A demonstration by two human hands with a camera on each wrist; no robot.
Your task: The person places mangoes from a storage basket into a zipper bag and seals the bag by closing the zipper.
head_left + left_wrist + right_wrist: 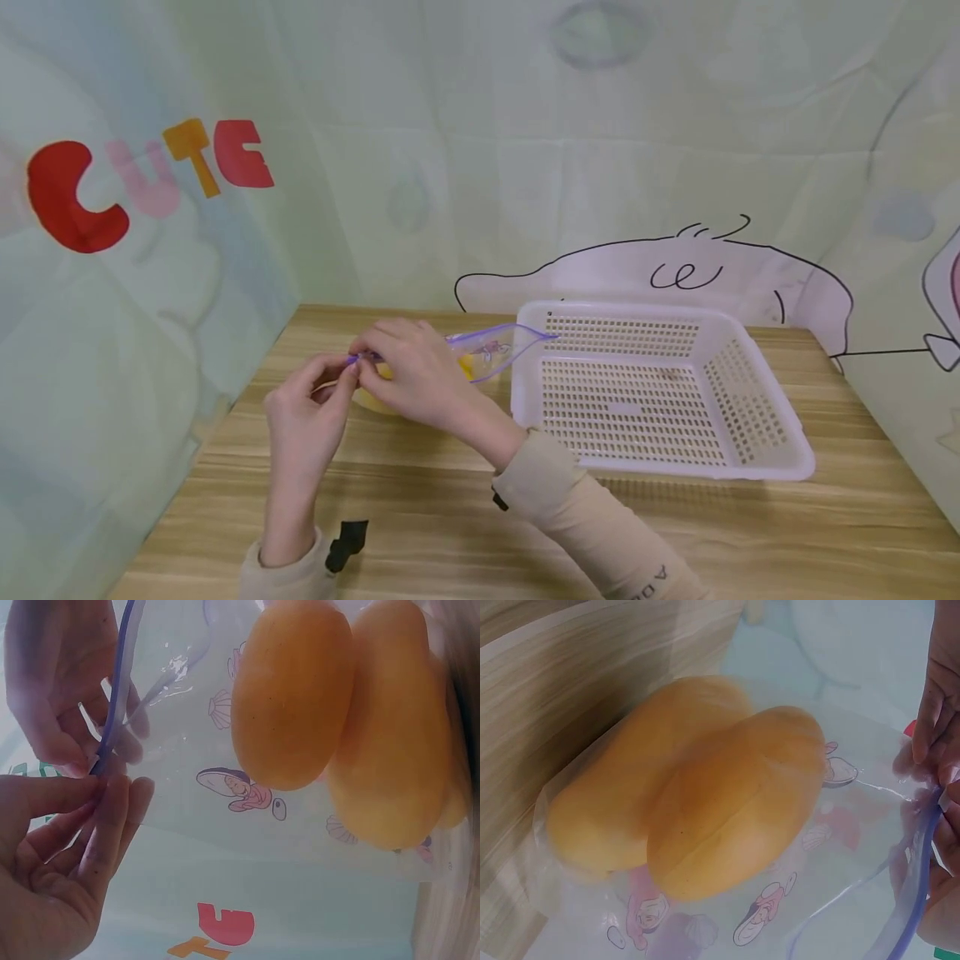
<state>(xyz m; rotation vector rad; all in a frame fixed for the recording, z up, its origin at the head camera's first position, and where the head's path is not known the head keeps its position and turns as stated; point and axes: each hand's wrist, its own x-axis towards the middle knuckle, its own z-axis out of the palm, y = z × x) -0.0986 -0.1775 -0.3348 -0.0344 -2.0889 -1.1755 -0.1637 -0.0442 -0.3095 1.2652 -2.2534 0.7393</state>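
A clear zip-lock bag (491,348) with a purple zip edge and pink cartoon prints hangs between the two hands. Inside, low in the bag, lie oblong yellow-orange fruits (292,697) that look like mangoes. My left hand (309,408) pinches the left end of the zip edge between thumb and fingers. Right beside it, my right hand (420,375) pinches the same edge, its back covering much of the bag in the head view. Toward the right, the bag's mouth gapes, as its parted purple edges (525,330) show.
A white plastic basket (626,462) with a perforated bottom and sides stands right of the bag on the wooden table (420,517). The bag's right tip overlaps its left rim in the head view. Printed cloth walls (375,208) enclose the table's back and sides.
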